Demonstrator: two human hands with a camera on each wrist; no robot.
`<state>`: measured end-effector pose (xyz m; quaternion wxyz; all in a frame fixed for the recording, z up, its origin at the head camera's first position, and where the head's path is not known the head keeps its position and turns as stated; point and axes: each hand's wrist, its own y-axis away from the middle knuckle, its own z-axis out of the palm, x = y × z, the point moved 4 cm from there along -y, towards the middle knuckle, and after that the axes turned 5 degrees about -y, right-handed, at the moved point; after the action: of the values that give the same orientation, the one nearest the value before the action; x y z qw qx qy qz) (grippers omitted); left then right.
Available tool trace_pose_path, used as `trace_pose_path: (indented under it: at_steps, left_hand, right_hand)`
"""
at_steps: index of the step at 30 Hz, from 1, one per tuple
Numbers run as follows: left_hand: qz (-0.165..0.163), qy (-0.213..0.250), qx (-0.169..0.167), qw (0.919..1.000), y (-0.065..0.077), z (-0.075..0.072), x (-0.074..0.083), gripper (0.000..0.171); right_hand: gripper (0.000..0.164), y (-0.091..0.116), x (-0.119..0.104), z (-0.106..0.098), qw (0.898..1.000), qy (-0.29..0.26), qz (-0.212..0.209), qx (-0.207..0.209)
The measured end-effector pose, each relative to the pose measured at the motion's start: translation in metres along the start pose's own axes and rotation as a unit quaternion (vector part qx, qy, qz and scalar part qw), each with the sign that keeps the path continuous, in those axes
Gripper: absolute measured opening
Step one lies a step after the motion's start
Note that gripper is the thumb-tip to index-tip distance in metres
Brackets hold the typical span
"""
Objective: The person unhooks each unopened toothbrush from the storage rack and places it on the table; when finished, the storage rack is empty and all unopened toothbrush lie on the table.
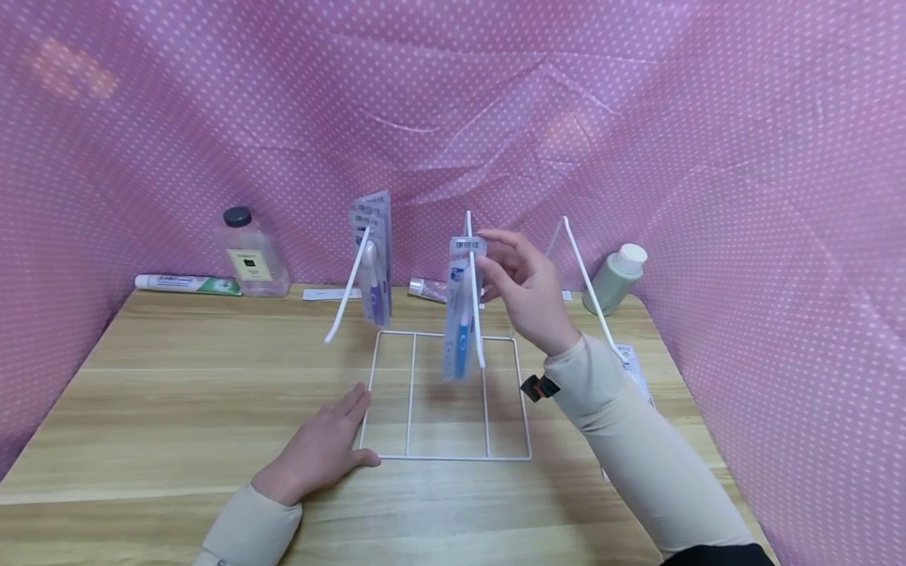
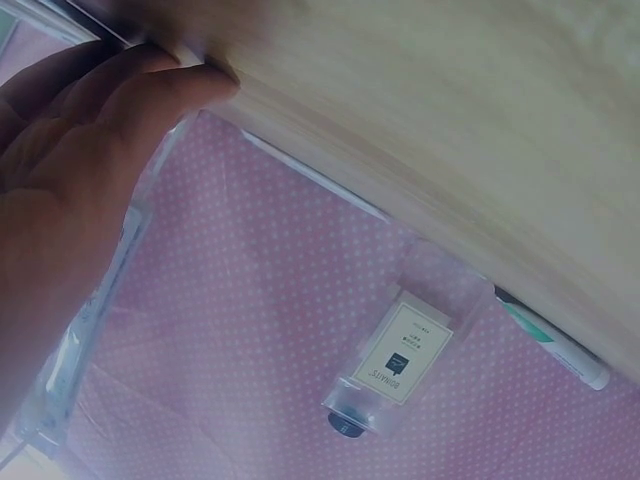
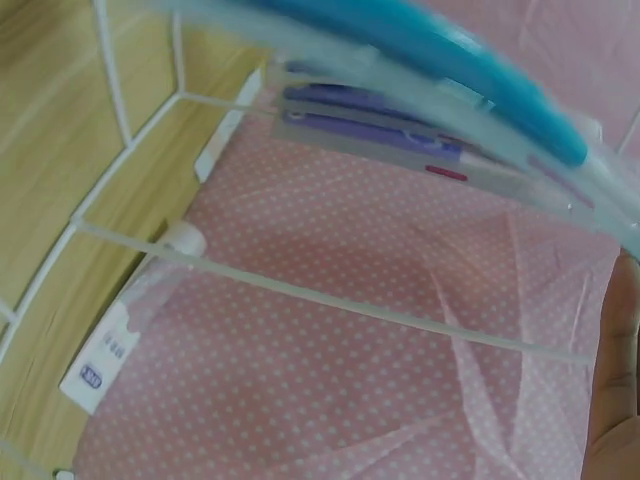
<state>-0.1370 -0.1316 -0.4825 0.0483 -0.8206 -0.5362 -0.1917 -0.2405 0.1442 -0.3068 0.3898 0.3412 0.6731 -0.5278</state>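
A white wire display rack [image 1: 453, 457] stands on the wooden table, its hooked arms reaching toward me. My right hand [image 1: 525, 291] pinches the upper edge of a blue packaged toothbrush [image 1: 455, 330] at the middle arm [image 1: 476, 314]. In the right wrist view the blue toothbrush [image 3: 470, 60] spans the top, close to the camera. Several purple packaged toothbrushes [image 1: 375, 271] hang on the left arm [image 1: 347, 295]. My left hand [image 1: 322, 444] lies on the table with fingers extended, touching the left side of the rack's base.
Along the back are a toothpaste tube [image 1: 187, 284], a clear bottle with a black cap [image 1: 255, 259], a small tube [image 1: 428, 289] and a green bottle with a white cap [image 1: 617, 279]. Another package [image 1: 635, 369] lies under the rack's right arm [image 1: 591, 291]. Pink dotted cloth [image 1: 453, 118] surrounds the table.
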Motion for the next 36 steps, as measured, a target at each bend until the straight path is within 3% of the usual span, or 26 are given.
trace_pose_path:
  at_steps: [20,29,36]
  left_hand:
    - [0.003,-0.01,-0.008,0.9999,-0.001,0.0,0.003,0.098]
    - [0.007,-0.013,-0.007,0.9999,0.0,-0.002,0.004,0.097]
    - [0.002,-0.012,-0.012,0.9999,-0.001,-0.002,0.003,0.098]
  right_hand:
    - [0.041,0.059,-0.033,0.011,0.99,0.059,-0.111,-0.067]
    - [0.037,0.074,-0.04,0.009,0.991,0.027,-0.099,-0.086]
    - [0.038,0.083,-0.049,0.01,0.987,-0.013,-0.127,-0.1]
